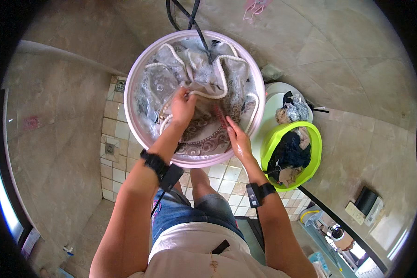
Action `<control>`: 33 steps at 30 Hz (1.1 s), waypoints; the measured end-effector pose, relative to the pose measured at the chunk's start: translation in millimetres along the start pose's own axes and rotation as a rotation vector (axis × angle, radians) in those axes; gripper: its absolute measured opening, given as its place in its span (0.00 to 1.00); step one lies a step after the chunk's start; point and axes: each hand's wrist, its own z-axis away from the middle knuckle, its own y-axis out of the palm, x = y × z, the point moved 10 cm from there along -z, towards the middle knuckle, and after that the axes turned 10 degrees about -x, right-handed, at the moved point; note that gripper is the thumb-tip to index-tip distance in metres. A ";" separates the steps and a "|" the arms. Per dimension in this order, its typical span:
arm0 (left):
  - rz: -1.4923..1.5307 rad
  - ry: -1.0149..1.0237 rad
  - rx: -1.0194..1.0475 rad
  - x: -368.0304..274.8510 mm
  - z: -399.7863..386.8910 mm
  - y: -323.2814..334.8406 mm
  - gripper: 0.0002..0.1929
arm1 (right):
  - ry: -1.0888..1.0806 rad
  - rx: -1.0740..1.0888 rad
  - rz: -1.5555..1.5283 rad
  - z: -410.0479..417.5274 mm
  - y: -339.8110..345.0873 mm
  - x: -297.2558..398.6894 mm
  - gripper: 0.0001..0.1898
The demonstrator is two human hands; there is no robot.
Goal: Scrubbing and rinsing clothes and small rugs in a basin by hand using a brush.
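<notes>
A round pink tub (129, 114) stands before me, filled with soapy water and a large patterned fabric piece (201, 144) edged with white braided cord. My left hand (183, 108) pinches the fabric near the tub's middle, close to its corded edge. In my right hand (239, 139) is a red-bristled scrubbing brush (220, 116), its bristles against or just over the wet cloth. The brush's handle is mostly covered by my fingers. Suds (144, 100) float along the tub's left side, and parts of the fabric lie under the water.
Right of the tub, a lime-green basin (317, 156) holds dark and beige clothes. Behind it, more bundled items (293, 109) lie on a white toilet lid (272, 121). Black hoses (191, 17) hang into the tub's far side. Tiled walls (66, 104) stand on both sides; a mirror (340, 236) is at lower right.
</notes>
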 end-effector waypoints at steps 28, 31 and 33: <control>0.463 -0.517 -0.438 50.3 73.9 -250.8 0.08 | -0.257 0.403 -0.077 17.5 109.7 213.4 0.21; 0.530 -0.488 -0.576 26.0 74.4 -250.2 0.07 | -0.498 0.291 0.183 38.1 121.0 202.6 0.22; 0.528 -0.479 -0.579 21.9 75.2 -251.9 0.07 | -0.341 0.301 0.383 -11.1 124.7 123.8 0.22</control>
